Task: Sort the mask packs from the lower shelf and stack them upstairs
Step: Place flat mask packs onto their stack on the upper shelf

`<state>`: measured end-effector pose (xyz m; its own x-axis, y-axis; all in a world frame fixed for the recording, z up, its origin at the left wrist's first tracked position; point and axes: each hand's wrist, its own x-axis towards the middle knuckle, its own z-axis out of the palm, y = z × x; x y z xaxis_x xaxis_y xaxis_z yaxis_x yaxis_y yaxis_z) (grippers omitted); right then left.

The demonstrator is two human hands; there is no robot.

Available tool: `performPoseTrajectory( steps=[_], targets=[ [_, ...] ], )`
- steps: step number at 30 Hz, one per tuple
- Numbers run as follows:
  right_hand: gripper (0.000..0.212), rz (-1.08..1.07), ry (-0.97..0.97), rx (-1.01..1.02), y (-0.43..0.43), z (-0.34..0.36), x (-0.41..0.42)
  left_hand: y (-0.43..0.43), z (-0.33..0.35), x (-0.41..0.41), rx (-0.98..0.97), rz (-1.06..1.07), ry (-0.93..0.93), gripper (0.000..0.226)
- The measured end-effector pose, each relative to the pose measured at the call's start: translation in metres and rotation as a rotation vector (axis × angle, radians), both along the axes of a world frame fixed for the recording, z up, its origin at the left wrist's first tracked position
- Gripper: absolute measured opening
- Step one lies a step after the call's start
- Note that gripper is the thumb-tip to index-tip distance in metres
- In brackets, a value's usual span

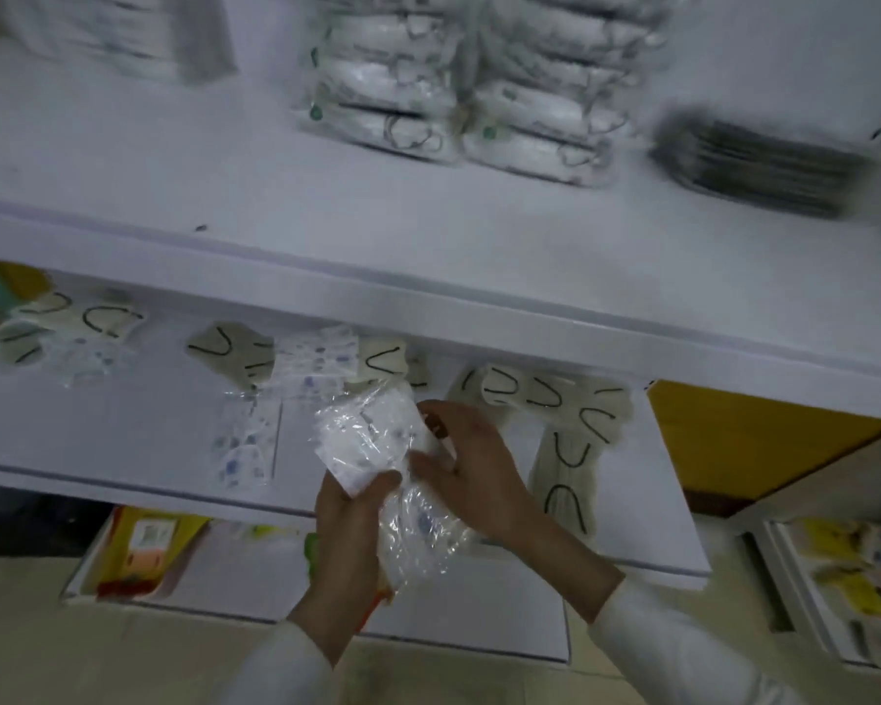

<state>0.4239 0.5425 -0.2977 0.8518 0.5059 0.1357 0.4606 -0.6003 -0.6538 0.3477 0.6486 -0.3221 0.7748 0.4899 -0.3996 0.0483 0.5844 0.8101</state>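
Observation:
My left hand (349, 526) grips a bundle of clear-wrapped white mask packs (372, 440) from below, thumb across the front. My right hand (471, 468) holds the bundle's right side, fingers curled round its edge. Both hover over the front of the lower shelf (123, 440). On that shelf lie loose mask packs: cream ones with black ear loops (576, 429) at the right and left, and blue-dotted ones (316, 366) in the middle. The upper shelf (225, 206) carries two stacks of white mask packs (459, 94).
A dark grey stack of masks (753, 165) lies at the upper shelf's right, and another white stack (113, 28) at its left. Below are drawers with yellow and red packages (143, 552). A yellow panel (753, 440) stands at the right.

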Motion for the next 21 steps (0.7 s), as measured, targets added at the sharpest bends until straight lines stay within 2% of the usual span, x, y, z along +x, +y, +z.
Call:
performPoseTrajectory(
  steps=[2, 5, 6, 8, 10, 12, 16, 19, 21],
  targets=[
    [0.069, -0.122, -0.056, 0.106, -0.032, 0.024, -0.021, -0.020, 0.028, -0.013, -0.069, 0.054, -0.008, 0.039],
    [0.089, -0.273, 0.245, 0.435, -0.075, 0.067, -0.065, -0.049, 0.076, -0.034, -0.176, 0.141, -0.093, 0.043],
    [0.087, -0.248, 0.353, 0.554, -0.087, 0.077, -0.078, -0.060, 0.093, -0.039, -0.189, 0.149, -0.146, 0.044],
    [0.059, -0.173, 0.485, 0.771, -0.101, 0.103, -0.097, -0.084, 0.128, -0.045, -0.199, 0.142, -0.252, 0.042],
    [0.037, -0.126, 0.428, 0.879, -0.110, 0.137, -0.106, -0.104, 0.161, -0.042, -0.173, 0.125, -0.357, 0.039],
    [0.024, -0.137, 0.310, 0.952, -0.117, 0.167, -0.099, -0.119, 0.194, -0.035, -0.130, 0.111, -0.454, 0.038],
    [0.019, -0.199, 0.091, 0.970, -0.135, 0.216, -0.068, -0.124, 0.242, -0.012, 0.006, 0.021, -0.628, 0.037],
    [0.020, -0.196, -0.026, 0.961, -0.151, 0.248, -0.037, -0.093, 0.256, 0.014, 0.248, -0.010, -0.701, 0.046],
    [0.022, -0.163, -0.053, 0.886, -0.156, 0.260, -0.017, -0.068, 0.261, 0.029, 0.519, -0.036, -0.664, 0.057]
  ],
)
